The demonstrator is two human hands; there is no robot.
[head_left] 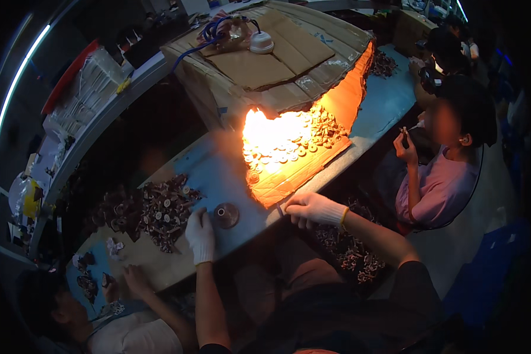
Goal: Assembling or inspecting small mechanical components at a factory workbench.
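Note:
My left hand (200, 237), in a white glove, rests at the near side of the bench with its fingers drawn together; whatever they may hold is hidden. Just right of it lies a brown round disc (226, 216) with a pale ring at its middle. A pile of small dark parts (164, 209), some round and pale-faced, lies beyond and left of that hand. My right hand (316, 209), also gloved, is closed at the bench edge in front of the box. A small dark piece (280, 210) shows at its fingertips, too small to name.
A cardboard box (218, 97), brightly lit inside, holds many small round parts (318, 133). On top sit a white lamp holder (261, 42) and blue cable (189, 54). Dark parts (354, 253) lie below my right forearm. Co-workers sit at left (135, 333) and right (439, 183).

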